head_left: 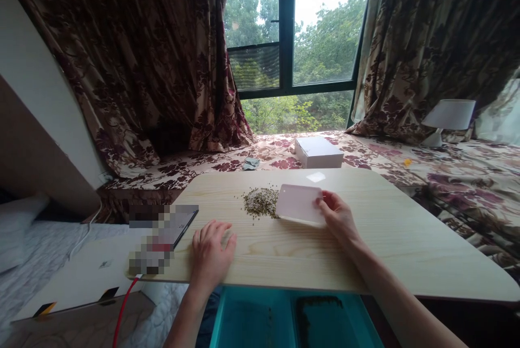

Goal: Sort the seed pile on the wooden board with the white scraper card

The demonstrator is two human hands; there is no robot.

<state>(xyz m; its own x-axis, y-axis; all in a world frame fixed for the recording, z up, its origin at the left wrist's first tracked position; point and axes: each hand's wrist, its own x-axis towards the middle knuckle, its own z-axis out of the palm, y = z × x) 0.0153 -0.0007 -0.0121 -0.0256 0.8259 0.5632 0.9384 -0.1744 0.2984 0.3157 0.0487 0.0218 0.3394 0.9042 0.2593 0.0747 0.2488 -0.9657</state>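
Observation:
My right hand [339,212] grips the right end of a thin, pale plastic scraper [299,204] with rounded corners and a small hole. The scraper is tilted, its left edge at the right side of a heap of small greenish and whitish grains [260,201] on the wooden tabletop [260,261]. Whether they are beans, seeds or rice is too small to tell. Left of the heap and nearer to me, my left hand [213,250] rests on the tabletop with fingers stretched out, holding nothing. Under the table's near edge, a teal tray [292,310] has two compartments; dark grains line the right one.
A phone-like device [184,229], partly pixelated, lies at the table's left edge with a red cable [122,310]. A small white piece [316,176] lies near the far edge. Beyond are a white box [319,154], a grey cloth [251,163] and a lamp [450,115].

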